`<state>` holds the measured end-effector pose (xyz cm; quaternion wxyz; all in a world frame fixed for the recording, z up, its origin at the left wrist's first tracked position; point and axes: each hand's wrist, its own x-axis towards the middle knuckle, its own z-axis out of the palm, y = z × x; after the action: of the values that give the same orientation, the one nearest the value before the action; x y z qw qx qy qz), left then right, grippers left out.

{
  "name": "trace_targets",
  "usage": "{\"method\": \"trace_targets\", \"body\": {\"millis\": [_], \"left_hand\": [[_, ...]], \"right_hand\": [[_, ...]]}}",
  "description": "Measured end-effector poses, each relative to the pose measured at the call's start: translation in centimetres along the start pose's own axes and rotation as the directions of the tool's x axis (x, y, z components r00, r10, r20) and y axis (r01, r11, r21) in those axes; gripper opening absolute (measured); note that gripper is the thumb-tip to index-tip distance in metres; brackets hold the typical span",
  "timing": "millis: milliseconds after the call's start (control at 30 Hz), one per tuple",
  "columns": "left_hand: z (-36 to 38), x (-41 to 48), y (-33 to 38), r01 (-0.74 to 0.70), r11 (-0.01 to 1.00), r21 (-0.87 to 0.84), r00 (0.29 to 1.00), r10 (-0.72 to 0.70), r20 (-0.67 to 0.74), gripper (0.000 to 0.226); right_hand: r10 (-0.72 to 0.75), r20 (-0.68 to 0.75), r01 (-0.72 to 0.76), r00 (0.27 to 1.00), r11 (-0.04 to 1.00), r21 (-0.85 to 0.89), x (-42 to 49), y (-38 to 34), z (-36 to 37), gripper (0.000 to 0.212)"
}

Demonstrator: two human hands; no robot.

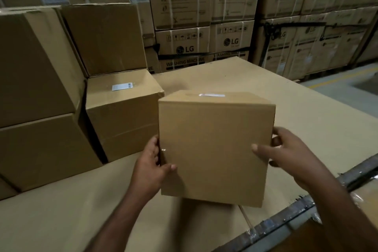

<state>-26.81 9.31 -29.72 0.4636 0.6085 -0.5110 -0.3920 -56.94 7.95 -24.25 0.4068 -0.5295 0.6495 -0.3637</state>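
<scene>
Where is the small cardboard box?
The small cardboard box is centre of the head view, gripped by left hand and right hand, right of the labelled carton.

Surface: wide flat cardboard sheet (266, 92), edge torn at near rt.
Left: big cartons (41, 149) stacked 2 high on sheet.
Mid-left: labelled carton (122, 112) set on sheet, touching stack.

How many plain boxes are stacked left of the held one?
4: the labelled box beside the held box, an upper box on it, and farther left a large top box on a large bottom box. More may be hidden or cropped.
</scene>
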Motion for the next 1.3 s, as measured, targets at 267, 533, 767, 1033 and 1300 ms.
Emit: {"method": "trace_targets", "body": {"millis": [267, 533, 767, 1033, 1300], "left_hand": [[-3.3, -0.4, -1.2, 0.157, 0.985, 0.069, 0.986, -0.160, 0.040, 0.038], [-2.6, 1.4, 4.7, -0.049, 0.997, -0.058, 0.999, 0.050, 0.010, 0.032], [-2.5, 2.7, 5.4, -0.050, 0.961, 0.272, 0.999, 0.049, 0.010, 0.050], [-2.3, 6.0, 7.3, -0.054, 0.744, 0.666, 0.993, 0.107, -0.039, 0.023], [-1.8, 6.1, 5.6, -0.102, 0.733, 0.673, 0.984, 0.173, -0.040, 0.028]], "right_hand": [[0.139, 0.275, -0.095, 0.951, 0.981, -0.167, -1.5, 2.8, -2.5, 0.032], [-0.288, -0.199, 0.263, 0.937, 0.954, -0.145, -1.1, -0.4, 0.1, 0.033], [-0.355, 0.029, 0.322, 0.934, 0.809, -0.492, -4.3, -3.1, 4.1, 0.057], [-0.433, 0.084, 0.424, 0.898, 0.794, -0.436, -1.6, -8.6, 4.4, 0.022], [-0.443, 0.495, 0.659, 0.748, 0.584, -0.474, 10.2, -10.9, 11.4, 0.041]]}}
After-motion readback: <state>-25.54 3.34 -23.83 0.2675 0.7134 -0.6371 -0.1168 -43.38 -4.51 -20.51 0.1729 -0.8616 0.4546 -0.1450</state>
